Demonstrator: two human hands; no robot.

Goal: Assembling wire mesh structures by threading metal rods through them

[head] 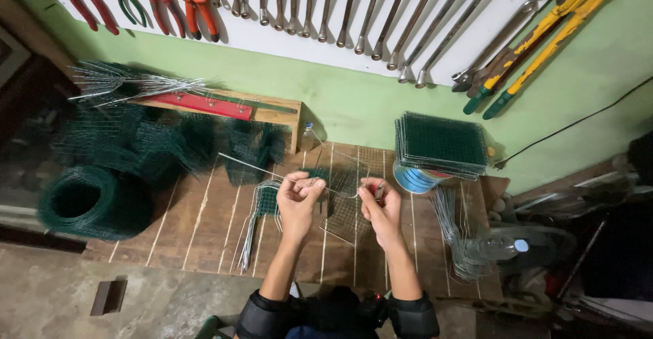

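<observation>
Here, on the wooden workbench: one green wire mesh panel, lying flat between both hands near the bench's middle. Left hand: fingers pinched closed on a thin bare wire that runs up and leftward from the panel's edge. Right hand: fingers curled shut around a small tool (its kind too small to tell) at the panel's right edge. Adjacent: loose bent wires just left of the panel; a roll of green mesh far left; stacked mesh squares atop a blue spool; pliers and wrenches hung on the wall.
</observation>
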